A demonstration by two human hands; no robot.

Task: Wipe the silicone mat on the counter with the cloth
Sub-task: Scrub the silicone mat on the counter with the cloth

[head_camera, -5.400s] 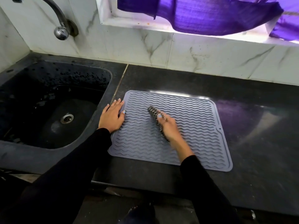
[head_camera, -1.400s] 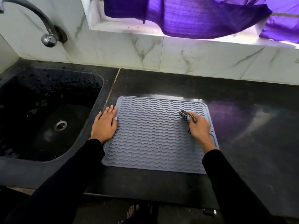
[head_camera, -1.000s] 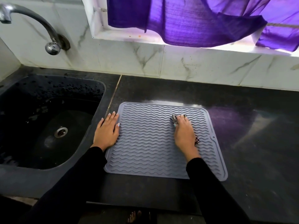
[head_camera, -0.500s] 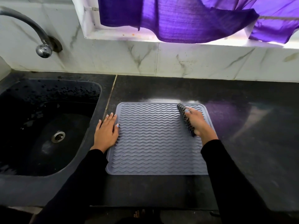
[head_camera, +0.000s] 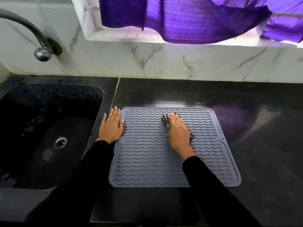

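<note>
A grey silicone mat with wavy ridges lies on the black counter. My right hand lies palm down on a folded black-and-white checked cloth and presses it onto the far middle of the mat. Its fingers look straight. The cloth shows only at my fingertips and beside the heel of that hand. My left hand rests flat on the counter at the mat's far left edge, with its thumb touching the rim.
A black sink with a metal drain sits left of the mat, under a curved faucet on the marble wall. Purple fabric hangs over the window ledge behind. The counter's front edge is close to my body.
My right hand has slid the cloth left from the mat's far right corner to its far middle and turned flat onto it. My left hand has stayed at the mat's left edge.
</note>
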